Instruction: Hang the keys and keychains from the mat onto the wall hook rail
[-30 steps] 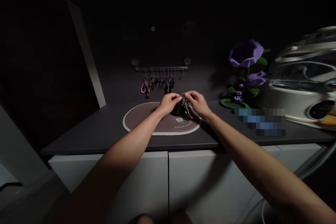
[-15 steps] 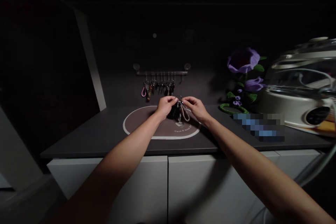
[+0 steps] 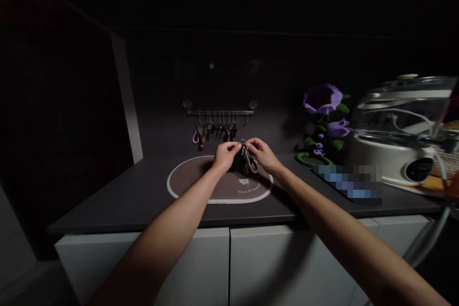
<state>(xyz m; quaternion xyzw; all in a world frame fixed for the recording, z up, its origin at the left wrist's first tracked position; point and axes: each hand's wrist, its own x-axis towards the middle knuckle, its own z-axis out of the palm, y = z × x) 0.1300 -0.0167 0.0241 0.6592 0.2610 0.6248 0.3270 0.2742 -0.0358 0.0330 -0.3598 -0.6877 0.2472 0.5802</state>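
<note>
Between my hands hangs a bunch of keys (image 3: 245,160) on a metal ring, with a braided strap dangling from it. My left hand (image 3: 226,155) pinches the ring from the left; my right hand (image 3: 261,151) pinches it from the right. The bunch is held above a brown oval mat (image 3: 193,181) with a white rim. Behind, on the dark wall, a clear hook rail (image 3: 218,113) carries several key sets (image 3: 217,130), one with a pink loop (image 3: 195,136). An unused-looking hook (image 3: 245,119) sits near the rail's right end.
To the right stand purple artificial flowers (image 3: 323,100) with a green base, a blurred-out flat item (image 3: 349,184), and a white appliance (image 3: 387,153) with a clear lid and a cable. White cabinet doors (image 3: 193,267) lie below the dark countertop (image 3: 118,196).
The view has tilted up slightly, so everything sits lower in the picture. Both hands still grip the key ring, and the braided strap has swung a little.
</note>
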